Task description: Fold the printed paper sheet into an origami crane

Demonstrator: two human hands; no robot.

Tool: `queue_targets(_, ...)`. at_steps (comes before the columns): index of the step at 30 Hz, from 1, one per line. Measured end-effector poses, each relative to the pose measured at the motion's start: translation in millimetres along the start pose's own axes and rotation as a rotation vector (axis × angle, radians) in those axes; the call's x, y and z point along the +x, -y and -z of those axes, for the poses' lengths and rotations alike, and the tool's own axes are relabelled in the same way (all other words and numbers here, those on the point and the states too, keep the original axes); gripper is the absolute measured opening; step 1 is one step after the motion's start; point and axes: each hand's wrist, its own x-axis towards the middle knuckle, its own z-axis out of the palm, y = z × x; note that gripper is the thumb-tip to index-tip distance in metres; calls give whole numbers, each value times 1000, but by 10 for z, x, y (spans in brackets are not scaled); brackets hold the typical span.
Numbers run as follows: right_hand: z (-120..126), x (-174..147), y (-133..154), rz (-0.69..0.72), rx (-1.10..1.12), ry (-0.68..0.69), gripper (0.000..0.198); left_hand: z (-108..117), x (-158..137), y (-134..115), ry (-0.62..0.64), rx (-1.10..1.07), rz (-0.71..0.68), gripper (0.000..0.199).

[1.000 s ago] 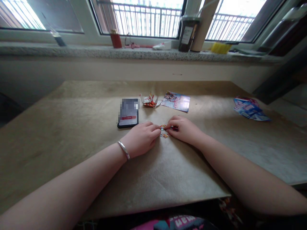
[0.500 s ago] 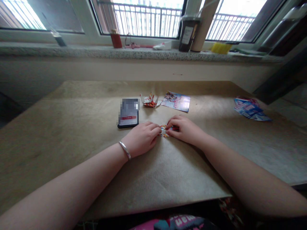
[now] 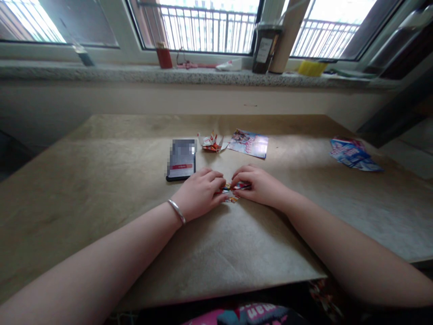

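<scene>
Between my hands a small piece of folded, colourfully printed paper point(image 3: 232, 199) lies on the table, partly covered by fingers. My left hand point(image 3: 204, 192), with a silver bangle at the wrist, pinches its left side between thumb and fingers. On the opposite side my right hand point(image 3: 255, 184) grips the paper with bent fingers. A phone point(image 3: 181, 160) with a lit, partly blurred screen lies just beyond my left hand. Farther back sits a folded paper figure point(image 3: 212, 143) in white, red and orange, beside a flat printed sheet point(image 3: 249, 143).
Several blue and red printed packets or sheets point(image 3: 353, 154) lie at the table's right. The table point(image 3: 101, 180) meets a wall under a stone windowsill point(image 3: 128, 74), which holds a red container point(image 3: 164, 56), a dark lidded container point(image 3: 265, 48) and a yellow object point(image 3: 311, 68).
Both hands have shifted slightly on the folded paper, and the fingers have closed in on its edges. The paper appears lifted or creased along its middle. The other things have not moved.
</scene>
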Motion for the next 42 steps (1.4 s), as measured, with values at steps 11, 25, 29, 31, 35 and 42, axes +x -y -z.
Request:
queue_targets(11,-11,-15,-7,-86,-51,-44,28,5,-24,-7,-50,-59,-38,32)
queue_targets(25,14,18,98,-81,119,-36,15,-19,-31,-33,-175,-129,-2,38)
queue_targets(29,28,16,133,-144,82,-69,12,-28,-17,-30,-174,-149,27,42)
queue_targets(31,31,8,139,-150,67,-91,7,-28,-11,-21,-184,-133,28,40)
queue_targets(35,46,-7,147,-91,24,-128,1,-17,-2,5,-229,-55,-3,31)
queue_targets(42,47,-12,131,12,-289,-108,5,-12,8,23,-199,-5,-47,21)
